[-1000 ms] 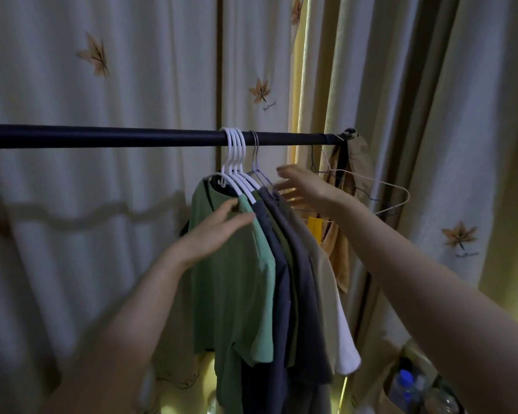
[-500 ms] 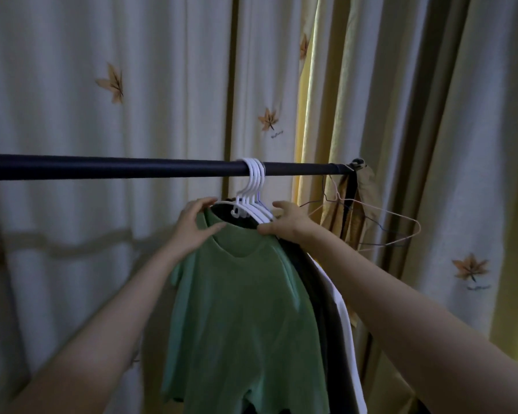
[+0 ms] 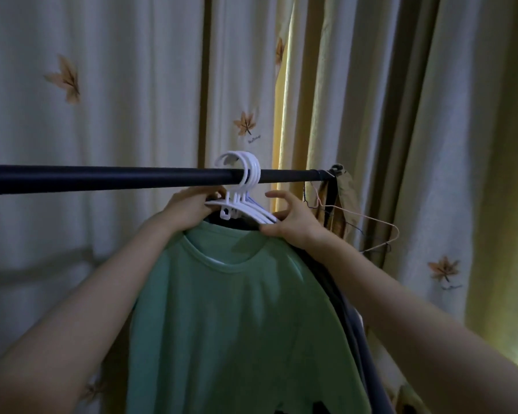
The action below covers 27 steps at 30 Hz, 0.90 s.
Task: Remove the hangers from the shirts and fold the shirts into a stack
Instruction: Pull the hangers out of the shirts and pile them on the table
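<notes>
White hangers (image 3: 252, 211) hook over the rod (image 3: 102, 179) just above, left hand (image 3: 189, 209) gripping one shoulder end, right hand (image 3: 293, 227) pinching the other.

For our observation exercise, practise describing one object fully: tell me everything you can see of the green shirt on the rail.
The green shirt is plain, matte, soft-looking fabric with a ribbed round collar. It hangs front-on, foremost in the bunch, from the white hangers hooked over the dark rail. The left hand and right hand grip the hangers just above its shoulders. Dark shirts lie close behind it on the right. Its lower part runs out of frame.
</notes>
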Each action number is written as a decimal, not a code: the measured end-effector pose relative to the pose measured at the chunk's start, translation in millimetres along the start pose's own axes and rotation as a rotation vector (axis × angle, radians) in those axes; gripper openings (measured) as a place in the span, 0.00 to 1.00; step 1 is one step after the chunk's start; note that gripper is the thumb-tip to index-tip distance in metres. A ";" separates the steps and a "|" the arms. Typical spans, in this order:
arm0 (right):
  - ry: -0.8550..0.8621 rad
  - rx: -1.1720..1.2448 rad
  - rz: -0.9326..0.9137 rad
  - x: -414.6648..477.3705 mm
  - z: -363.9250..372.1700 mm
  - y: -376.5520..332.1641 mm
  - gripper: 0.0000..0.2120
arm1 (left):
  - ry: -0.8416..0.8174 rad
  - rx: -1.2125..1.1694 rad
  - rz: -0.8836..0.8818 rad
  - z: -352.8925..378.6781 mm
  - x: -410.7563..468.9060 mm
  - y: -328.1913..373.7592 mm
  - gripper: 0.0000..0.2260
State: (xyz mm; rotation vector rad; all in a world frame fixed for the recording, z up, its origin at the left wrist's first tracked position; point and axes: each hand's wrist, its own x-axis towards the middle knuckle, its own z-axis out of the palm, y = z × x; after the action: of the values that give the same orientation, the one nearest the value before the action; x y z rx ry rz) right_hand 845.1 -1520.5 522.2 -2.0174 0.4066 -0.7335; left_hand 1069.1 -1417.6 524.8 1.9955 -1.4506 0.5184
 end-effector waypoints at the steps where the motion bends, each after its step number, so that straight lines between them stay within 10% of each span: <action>1: 0.001 -0.001 -0.004 -3.2 -7.0 -2.0 0.33 | 0.023 -0.019 0.005 1.0 1.0 6.2 0.10; 12: 0.029 0.026 0.030 -105.8 -44.4 27.6 0.34 | -0.157 -0.042 0.149 32.7 -50.9 83.6 0.14; 27: -0.010 0.025 -0.055 -276.2 -112.4 -117.1 0.30 | 0.217 -0.009 0.290 -121.0 -133.9 235.2 0.11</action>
State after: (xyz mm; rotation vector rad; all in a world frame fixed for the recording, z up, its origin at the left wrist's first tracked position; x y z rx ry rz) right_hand 560.6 -1382.6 573.9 -2.0150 0.3362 -0.7586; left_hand 808.2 -1291.5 587.4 1.6699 -1.6067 0.8235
